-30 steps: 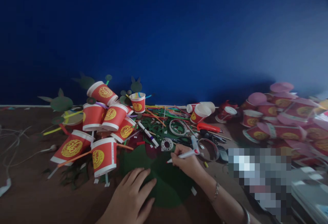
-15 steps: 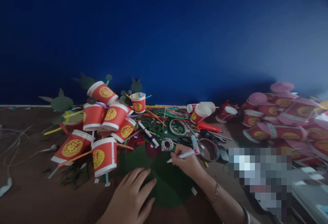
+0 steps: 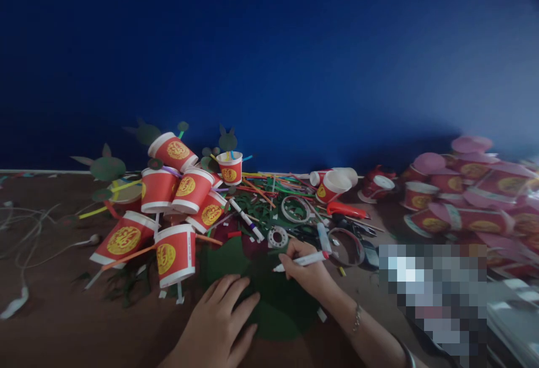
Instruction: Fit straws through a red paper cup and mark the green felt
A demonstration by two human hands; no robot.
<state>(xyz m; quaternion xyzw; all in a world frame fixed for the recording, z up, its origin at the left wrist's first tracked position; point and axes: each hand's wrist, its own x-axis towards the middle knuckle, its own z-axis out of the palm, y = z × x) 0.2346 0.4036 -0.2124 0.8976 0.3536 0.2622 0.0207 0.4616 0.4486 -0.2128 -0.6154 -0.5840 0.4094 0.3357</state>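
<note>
Dark green paper (image 3: pixel 286 312) lies on the table in front of me. My left hand (image 3: pixel 221 320) rests on the paper's left part, fingers spread and holding nothing. A white marker with a red end (image 3: pixel 309 259) is pinched in my right hand (image 3: pixel 301 267), its tip pointing left, low over the paper. Just beyond my right hand is a white tape roll (image 3: pixel 278 237). Another white marker with a purple band (image 3: pixel 246 219) lies behind the paper.
Red paper cups (image 3: pixel 176 251) with straws and green rabbit-like cutouts are piled at the left. Coloured sticks, scraps and a red-handled tool (image 3: pixel 347 210) lie behind. More cups with pink discs (image 3: pixel 471 144) stand at the right. White earphones (image 3: pixel 16 303) lie far left.
The scene has shifted slightly right in view. The marker in my right hand is tilted a little flatter. My left hand has stayed on the paper.
</note>
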